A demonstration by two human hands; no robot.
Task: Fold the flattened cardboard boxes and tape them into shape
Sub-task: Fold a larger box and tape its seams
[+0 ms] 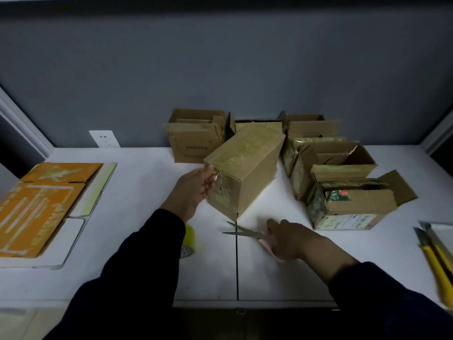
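A folded brown cardboard box (247, 168) stands tilted on the white table (147, 182), its top and near end covered in clear tape. My left hand (196, 185) pinches the tape at the box's near upper corner. My right hand (289, 239) holds pink-handled scissors (245, 233) low over the table, blades apart and pointing left, just in front of the box. A yellow tape roll (188, 241) lies partly hidden behind my left forearm. Flattened orange boxes (41, 204) lie stacked at the left.
Several assembled open boxes (343, 173) crowd the back and right of the table. Yellow utility knives (434, 256) lie at the right edge beside a white tray. A wall socket (104, 138) sits at the back left. A dark seam (237, 266) splits the tabletop.
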